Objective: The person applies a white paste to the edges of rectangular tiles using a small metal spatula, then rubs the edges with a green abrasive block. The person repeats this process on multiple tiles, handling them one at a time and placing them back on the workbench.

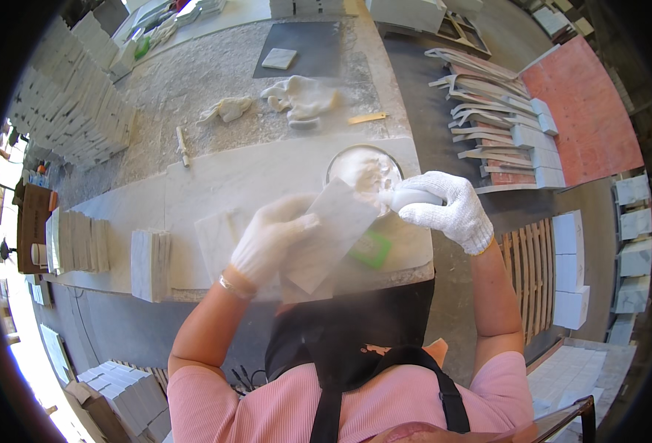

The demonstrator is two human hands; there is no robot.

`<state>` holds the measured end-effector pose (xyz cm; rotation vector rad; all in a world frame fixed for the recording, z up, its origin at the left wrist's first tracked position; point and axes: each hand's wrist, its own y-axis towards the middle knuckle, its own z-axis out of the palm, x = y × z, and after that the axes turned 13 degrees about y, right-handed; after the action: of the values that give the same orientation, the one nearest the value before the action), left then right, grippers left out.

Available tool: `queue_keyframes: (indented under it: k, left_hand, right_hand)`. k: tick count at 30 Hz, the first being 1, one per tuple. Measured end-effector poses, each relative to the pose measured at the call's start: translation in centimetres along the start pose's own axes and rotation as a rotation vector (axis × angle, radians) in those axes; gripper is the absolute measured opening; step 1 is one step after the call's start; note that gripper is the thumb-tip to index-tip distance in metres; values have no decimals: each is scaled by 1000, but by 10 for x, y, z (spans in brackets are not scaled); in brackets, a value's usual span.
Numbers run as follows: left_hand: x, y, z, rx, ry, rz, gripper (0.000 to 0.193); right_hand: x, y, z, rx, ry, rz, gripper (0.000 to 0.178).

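My left hand (272, 238), in a white knit glove, is closed on the edge of a pale rectangular stone tile (335, 230), which is held tilted over the bench. In my right hand (455, 210), also gloved, is a smooth white rounded tool (414, 195); its exact kind is unclear. Its narrow end reaches the rim of a round bowl (329, 171) filled with white powder or paste (363, 167). A bright green block (371, 249) lies on the bench just right of the tile. Another pale tile (215, 235) lies flat behind my left hand.
Upright tile stacks (151, 266) line the bench's left front, with a tall stack (71, 103) behind. Crumpled cloths (301, 98), a yellow strip (368, 118) and a dark board (296, 46) lie farther back. Straps (488, 96) and a wooden pallet (527, 273) are at the right.
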<state>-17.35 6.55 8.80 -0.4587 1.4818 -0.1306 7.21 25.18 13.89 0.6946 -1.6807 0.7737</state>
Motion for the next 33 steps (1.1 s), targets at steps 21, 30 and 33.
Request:
queue_keyframes:
  k: [21, 30, 33]
  left_hand:
    - [-2, 0, 1, -3, 1, -26, 51]
    - [-2, 0, 0, -7, 3, -10, 50]
    - [-2, 0, 0, -8, 4, -14, 50]
  right_hand:
    - [-4, 3, 0, -30, -62, -29, 35]
    - [-6, 3, 0, -37, 4, -11, 34]
    - [-6, 2, 0, -20, 49, 19, 31]
